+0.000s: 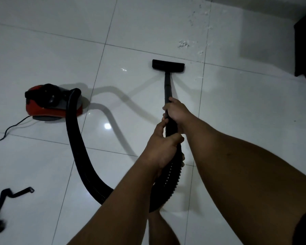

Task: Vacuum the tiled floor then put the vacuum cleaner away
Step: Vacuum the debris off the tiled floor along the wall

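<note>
Our left hand [162,145] and right hand [177,112] both grasping vacuum wand [167,85]; nozzle [168,64] flat on floor [42,50] near debris [184,44].

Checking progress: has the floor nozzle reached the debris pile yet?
Apart. The head view shows bare tile between the floor nozzle and the debris pile beyond it.

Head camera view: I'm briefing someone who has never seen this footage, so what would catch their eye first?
Both bare hands in the centre: the right hand higher on the black vacuum wand, the left hand below at the ribbed black hose. The flat black floor nozzle sits on the glossy white tiled floor, just short of scattered pale debris at upper right. The red and black canister vacuum rests at left.
</note>
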